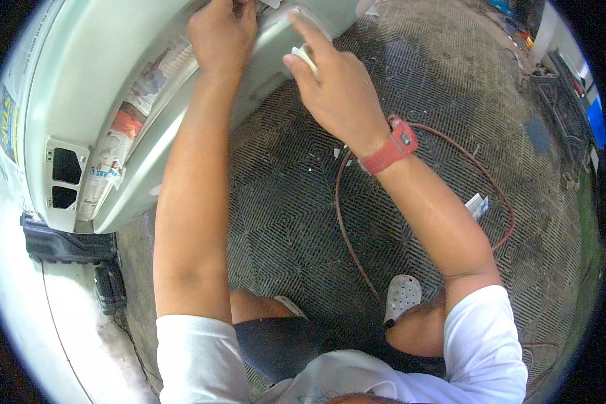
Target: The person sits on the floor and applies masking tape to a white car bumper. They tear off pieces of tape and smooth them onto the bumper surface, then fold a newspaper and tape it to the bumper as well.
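A pale green car body panel (71,101) fills the upper left, with newspaper sheets (151,81) laid along its recess. My left hand (222,37) is against the panel at the top edge, fingers curled together; what is between them, if anything, is hidden. To its right, my right hand (340,91) holds a small cream-coloured piece that looks like a roll of masking tape (305,59), between thumb and palm. Its index finger stretches toward the panel's lower edge, near a whitish, shiny strip. A red watch (392,148) is on my right wrist.
A reddish hose (340,209) loops over the patterned floor mat (283,175). Scraps and a small packet (477,207) lie on the mat. Dark plastic parts (67,240) rest at the left by a white wall; a black trim piece (562,101) stands at the right.
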Demonstrator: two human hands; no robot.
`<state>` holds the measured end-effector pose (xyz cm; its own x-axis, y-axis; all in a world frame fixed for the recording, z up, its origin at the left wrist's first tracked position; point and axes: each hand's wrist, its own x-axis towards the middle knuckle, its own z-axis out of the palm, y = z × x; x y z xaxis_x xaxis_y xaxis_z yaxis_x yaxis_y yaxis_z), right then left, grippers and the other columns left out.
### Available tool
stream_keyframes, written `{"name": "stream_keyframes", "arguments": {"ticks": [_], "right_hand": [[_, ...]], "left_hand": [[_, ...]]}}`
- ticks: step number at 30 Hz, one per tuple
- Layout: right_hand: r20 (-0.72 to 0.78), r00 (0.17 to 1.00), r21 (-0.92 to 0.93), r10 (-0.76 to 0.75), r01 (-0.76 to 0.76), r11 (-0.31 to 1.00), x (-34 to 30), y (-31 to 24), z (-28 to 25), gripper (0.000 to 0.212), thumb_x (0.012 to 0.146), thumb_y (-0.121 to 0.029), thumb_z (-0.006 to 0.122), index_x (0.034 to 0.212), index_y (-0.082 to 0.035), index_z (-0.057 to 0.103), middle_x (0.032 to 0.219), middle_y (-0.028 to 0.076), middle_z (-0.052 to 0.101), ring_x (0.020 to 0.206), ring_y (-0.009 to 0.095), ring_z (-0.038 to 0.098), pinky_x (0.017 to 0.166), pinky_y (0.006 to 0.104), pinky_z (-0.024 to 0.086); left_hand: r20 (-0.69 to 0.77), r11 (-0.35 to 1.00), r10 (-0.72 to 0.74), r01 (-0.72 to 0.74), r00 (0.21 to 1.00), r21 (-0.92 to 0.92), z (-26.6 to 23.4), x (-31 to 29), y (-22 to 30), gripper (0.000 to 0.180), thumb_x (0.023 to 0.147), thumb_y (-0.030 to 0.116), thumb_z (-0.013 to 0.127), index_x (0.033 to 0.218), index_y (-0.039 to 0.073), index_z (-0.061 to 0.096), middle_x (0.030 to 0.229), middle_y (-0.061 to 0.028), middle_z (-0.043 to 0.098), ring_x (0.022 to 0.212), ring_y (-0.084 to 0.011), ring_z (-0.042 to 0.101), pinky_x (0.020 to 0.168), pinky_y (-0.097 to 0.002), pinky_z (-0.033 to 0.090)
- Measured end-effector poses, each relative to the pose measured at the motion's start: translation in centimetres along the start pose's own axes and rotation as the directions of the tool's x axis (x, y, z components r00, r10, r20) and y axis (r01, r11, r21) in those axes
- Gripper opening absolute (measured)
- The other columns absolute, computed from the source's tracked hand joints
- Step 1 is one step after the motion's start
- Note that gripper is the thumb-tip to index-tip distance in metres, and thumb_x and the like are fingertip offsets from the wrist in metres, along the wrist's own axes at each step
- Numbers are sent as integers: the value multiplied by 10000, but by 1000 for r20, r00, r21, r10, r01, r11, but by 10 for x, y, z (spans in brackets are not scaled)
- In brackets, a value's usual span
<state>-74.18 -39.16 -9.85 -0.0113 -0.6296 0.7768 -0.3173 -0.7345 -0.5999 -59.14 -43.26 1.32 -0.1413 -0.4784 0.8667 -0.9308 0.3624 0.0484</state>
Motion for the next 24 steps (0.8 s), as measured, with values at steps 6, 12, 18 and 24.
{"name": "stream_keyframes", "arguments": {"ticks": [6,12,18,24], "right_hand": [[223,975,7,-16,15,1000,60,27,28,696,957,-403,699,1468,40,536,1407,347,594,1301,462,599,1114,504,490],[528,839,77,131,-200,977,98,32,37,878,950,-542,697,1560,37,442,1286,303,695,1051,391,751,856,445,623],[712,673,99,199,-377,921,104,19,5,925,922,-602,721,1553,13,442,823,137,754,586,209,658,491,351,514],[656,726,178,205,-413,893,102,18,4,789,930,-617,708,1407,-11,543,738,80,674,497,175,563,430,334,443]], "left_hand": [[-13,998,10,-9,1000,60,10,1,-10,172,887,168,741,941,48,631,803,-250,684,799,-490,679,717,-507,536],[-29,998,-62,62,998,6,7,2,-11,194,874,193,755,893,42,634,768,-239,669,710,-452,666,683,-484,532],[29,982,-191,191,981,-2,7,5,-10,169,875,185,722,893,27,664,806,-234,686,726,-426,677,701,-461,535],[24,989,-149,149,989,0,11,7,-18,181,863,171,700,908,-3,676,852,-247,694,767,-426,655,748,-465,525]]}}
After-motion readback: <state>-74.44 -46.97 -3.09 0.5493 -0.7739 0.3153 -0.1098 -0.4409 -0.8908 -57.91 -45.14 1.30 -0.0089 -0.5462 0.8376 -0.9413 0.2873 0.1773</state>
